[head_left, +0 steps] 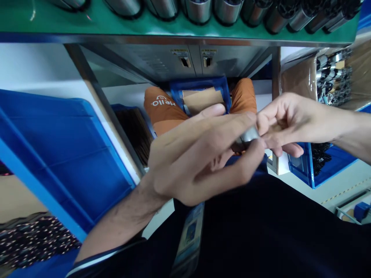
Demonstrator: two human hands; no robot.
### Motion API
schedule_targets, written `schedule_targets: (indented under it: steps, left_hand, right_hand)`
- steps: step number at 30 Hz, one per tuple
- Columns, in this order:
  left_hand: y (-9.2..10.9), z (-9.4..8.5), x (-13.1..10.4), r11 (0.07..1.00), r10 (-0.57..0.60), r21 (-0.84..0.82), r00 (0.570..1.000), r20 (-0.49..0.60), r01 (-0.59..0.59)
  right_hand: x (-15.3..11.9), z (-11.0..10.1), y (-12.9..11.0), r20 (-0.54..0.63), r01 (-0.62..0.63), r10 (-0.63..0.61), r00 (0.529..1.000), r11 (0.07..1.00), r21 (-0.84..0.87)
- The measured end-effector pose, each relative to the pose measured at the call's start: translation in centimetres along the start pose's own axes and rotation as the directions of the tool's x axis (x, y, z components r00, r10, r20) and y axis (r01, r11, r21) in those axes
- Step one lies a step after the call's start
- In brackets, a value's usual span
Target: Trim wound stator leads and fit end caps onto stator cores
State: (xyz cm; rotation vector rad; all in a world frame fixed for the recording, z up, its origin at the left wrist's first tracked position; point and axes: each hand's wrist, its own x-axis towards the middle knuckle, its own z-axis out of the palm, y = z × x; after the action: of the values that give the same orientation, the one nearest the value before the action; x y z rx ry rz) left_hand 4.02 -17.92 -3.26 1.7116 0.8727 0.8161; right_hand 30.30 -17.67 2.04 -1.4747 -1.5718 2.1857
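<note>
Left hand (199, 154) and right hand (292, 123), 2 hands pinching 1 silvery part (248, 137) between their fingertips

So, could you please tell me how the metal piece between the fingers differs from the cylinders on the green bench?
The piece is held off the bench in the left hand, while the cylinders sit in a row on it. The piece is single and largely hidden by fingers; the cylinders are many, showing their sides and black ends. Both look silvery.
</note>
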Motion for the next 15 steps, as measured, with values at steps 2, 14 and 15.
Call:
schedule_targets:
  steps: [2, 14, 15]
  left_hand:
    - [-0.2, 0.2, 0.1, 1.0, 0.001, 0.026, 1.0, 0.01, -0.001]
    - [-2.7, 0.1, -0.5, 0.758, 0.583, 0.427, 0.805, -0.107, -0.492]
    - [-2.8, 0.3, -0.5, 0.742, 0.6, 0.453, 0.791, -0.119, -0.494]
  right_hand:
    - [-0.5, 0.7, -0.7, -0.167, 0.051, -0.083, 0.982, 0.98, -0.191]
    - [-0.2, -1.1, -0.9, 0.048, -0.061, 0.051, 0.998, 0.971, 0.23]
    - [0.3, -0.7, -1.0, 0.042, -0.045, 0.037, 0.998, 0.974, 0.221]
